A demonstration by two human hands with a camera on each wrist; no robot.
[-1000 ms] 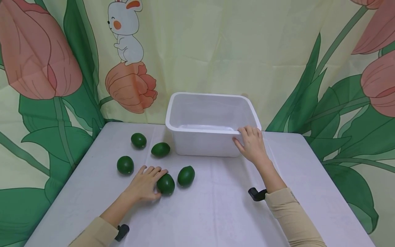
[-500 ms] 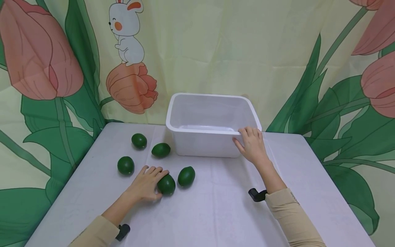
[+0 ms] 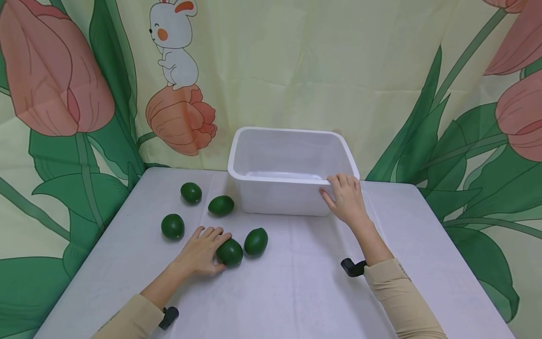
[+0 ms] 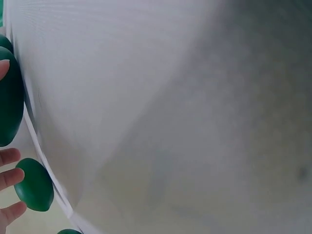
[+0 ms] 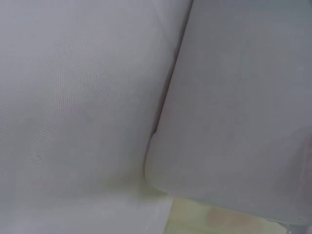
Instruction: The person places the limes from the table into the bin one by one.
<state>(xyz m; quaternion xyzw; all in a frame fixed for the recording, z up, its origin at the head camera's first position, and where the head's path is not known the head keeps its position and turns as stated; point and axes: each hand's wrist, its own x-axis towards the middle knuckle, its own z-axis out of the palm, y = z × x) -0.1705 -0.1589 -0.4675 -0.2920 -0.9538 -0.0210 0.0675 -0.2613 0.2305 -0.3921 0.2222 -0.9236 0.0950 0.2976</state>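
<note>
My left hand has its thumb and index finger around a dark green, smooth, egg-shaped avocado, resting on the table. Close to its right lies another avocado. Several more sit farther back: one avocado left of the hand, one behind that, and one beside the bin. My right hand grips the near right rim of a white plastic bin, fingers over the edge and thumb outside. In the left wrist view, the thumb touches the avocado at the left edge; the right wrist view shows the bin's wall.
A white cloth covers the table. Behind it hangs a pale yellow curtain printed with tulips and a rabbit, close to the bin's back. Black camera mounts stick out at both wrists.
The avocado at my left hand has turned and shifted slightly right, closer to its neighbour. My right hand and the bin stay in place.
</note>
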